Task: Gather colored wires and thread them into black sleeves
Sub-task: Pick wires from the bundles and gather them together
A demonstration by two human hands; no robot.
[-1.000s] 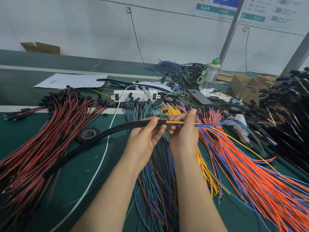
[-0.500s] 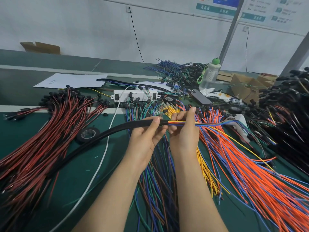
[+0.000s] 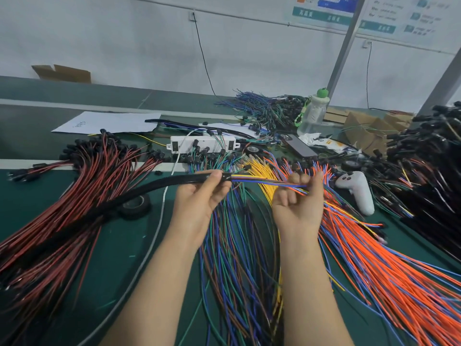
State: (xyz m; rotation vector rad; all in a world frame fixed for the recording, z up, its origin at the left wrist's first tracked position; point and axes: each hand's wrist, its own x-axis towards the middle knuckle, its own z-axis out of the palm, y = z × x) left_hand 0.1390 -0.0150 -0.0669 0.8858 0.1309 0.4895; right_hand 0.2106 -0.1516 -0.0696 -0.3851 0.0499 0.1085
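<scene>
- The left hand [image 3: 199, 201] pinches the open end of the sleeve [image 3: 159, 183] between thumb and fingertips, held up above the counter [image 3: 119, 245].
- The sleeve curves from that hand down and to the left, crossing the red wires [image 3: 74, 196] and passing just above a tape roll [image 3: 136, 206].
- A bundle [image 3: 259, 181] of blue, yellow and orange wires comes out of the sleeve's mouth and runs right, nearly level.
- The right hand [image 3: 296, 203] is clenched round that bundle, fingers curled with the palm side up. The hands are apart, with bare wire stretched between them.
- Beyond the right hand the bundle's loose ends fan out over the orange wires [image 3: 374, 258].
- Under the forearms lies a heap of blue, green and brown wires [image 3: 232, 245]; yellow wires [image 3: 259, 168] lie between the hands, further back.
- Behind sit a white box [image 3: 199, 143], a phone [image 3: 296, 144], a bottle [image 3: 313, 113] and a paper sheet [image 3: 107, 122].
- A white controller [image 3: 356, 193] lies right of the right hand, near a black heap [image 3: 429, 158] of wires.
</scene>
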